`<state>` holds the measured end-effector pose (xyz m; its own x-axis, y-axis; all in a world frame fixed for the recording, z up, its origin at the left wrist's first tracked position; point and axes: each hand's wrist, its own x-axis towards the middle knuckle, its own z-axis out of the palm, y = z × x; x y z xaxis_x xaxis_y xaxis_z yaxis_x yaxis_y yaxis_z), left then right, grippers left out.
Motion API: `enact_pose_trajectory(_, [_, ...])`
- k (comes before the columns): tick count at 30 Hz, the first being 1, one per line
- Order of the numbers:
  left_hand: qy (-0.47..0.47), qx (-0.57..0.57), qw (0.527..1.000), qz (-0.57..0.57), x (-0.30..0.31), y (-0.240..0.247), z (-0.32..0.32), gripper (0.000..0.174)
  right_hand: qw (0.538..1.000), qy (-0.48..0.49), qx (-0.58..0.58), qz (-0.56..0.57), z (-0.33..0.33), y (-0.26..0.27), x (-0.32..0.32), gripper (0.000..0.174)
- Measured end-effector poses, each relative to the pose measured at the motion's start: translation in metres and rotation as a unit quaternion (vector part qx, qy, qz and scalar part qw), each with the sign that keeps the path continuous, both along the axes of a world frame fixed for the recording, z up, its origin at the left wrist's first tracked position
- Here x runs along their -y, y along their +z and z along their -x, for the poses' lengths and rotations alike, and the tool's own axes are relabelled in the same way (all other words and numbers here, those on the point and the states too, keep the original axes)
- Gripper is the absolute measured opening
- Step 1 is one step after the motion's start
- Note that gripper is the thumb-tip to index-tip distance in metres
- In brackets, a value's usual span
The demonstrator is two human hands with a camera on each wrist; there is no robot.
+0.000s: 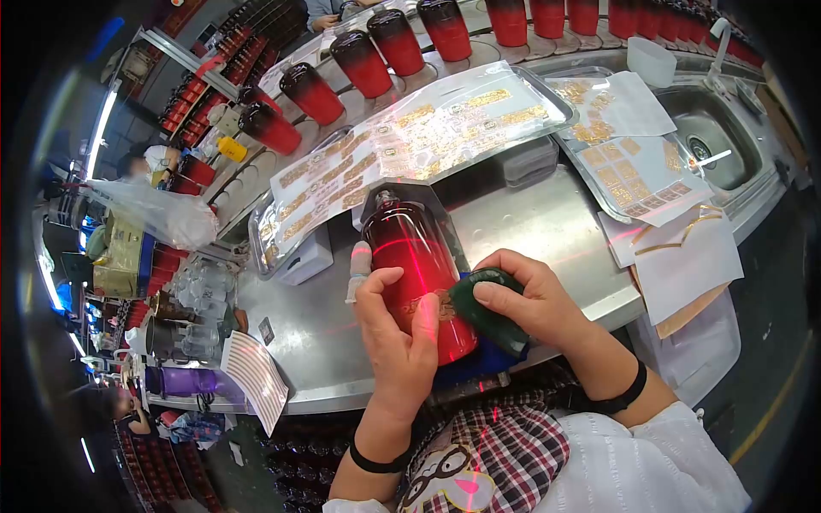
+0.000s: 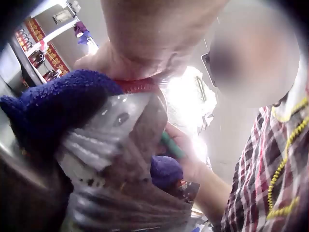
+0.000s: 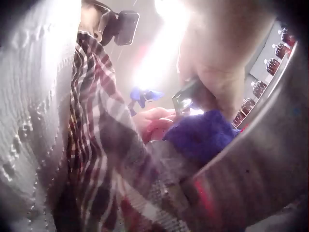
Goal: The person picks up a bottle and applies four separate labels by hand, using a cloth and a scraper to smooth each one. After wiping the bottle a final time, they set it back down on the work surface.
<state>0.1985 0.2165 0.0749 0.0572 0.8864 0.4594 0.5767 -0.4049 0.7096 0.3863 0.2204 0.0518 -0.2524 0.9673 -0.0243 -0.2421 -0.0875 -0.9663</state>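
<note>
A glossy red bottle [image 1: 412,269] with a dark neck end lies tilted on a stand in front of me, a gold decal [image 1: 443,306] on its lower side. My left hand [image 1: 395,350] holds the bottle, fingers round its left side and thumb beside the decal. A pale cover sits on one left fingertip. In my right hand [image 1: 534,299] is a dark green scraper pad [image 1: 487,312], its edge against the bottle by the decal. Blue cloth [image 2: 63,104] under the bottle shows in both wrist views. In the right wrist view, part of the scraper is behind my hand.
Behind the bottle stands a tray [image 1: 560,107] of gold decal sheets [image 1: 419,137]; a second tray [image 1: 603,205] is at right, by the sink [image 1: 723,145]. Red-and-black bottles [image 1: 359,64] line the conveyor at the back. A striped sheet [image 1: 255,376] hangs over the left front edge.
</note>
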Motion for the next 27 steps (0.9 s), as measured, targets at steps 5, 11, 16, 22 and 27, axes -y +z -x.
enact_pose_trajectory(5, [-0.03,0.034,0.999,0.003,-0.002,0.0,0.003,0.043,1.0,0.007,0.001,0.002,0.0,0.002,0.002,0.025])
enact_pose_trajectory(11, [-0.016,0.019,1.0,0.019,0.0,0.002,-0.001,0.043,1.0,0.005,0.0,-0.002,0.001,0.005,0.002,0.026])
enact_pose_trajectory(16, [-0.053,0.104,0.993,0.034,-0.005,-0.006,0.01,0.045,0.993,-0.07,0.063,-0.065,-0.005,0.0,0.005,0.027])
enact_pose_trajectory(22, [-0.055,0.146,0.986,0.059,-0.002,-0.011,0.01,0.051,0.849,-0.123,0.3,-0.418,0.004,0.0,0.011,0.051])
enact_pose_trajectory(27, [-0.062,0.138,0.987,0.049,-0.004,-0.015,0.012,0.052,0.798,-0.094,0.393,-0.448,0.01,-0.007,0.012,0.058])
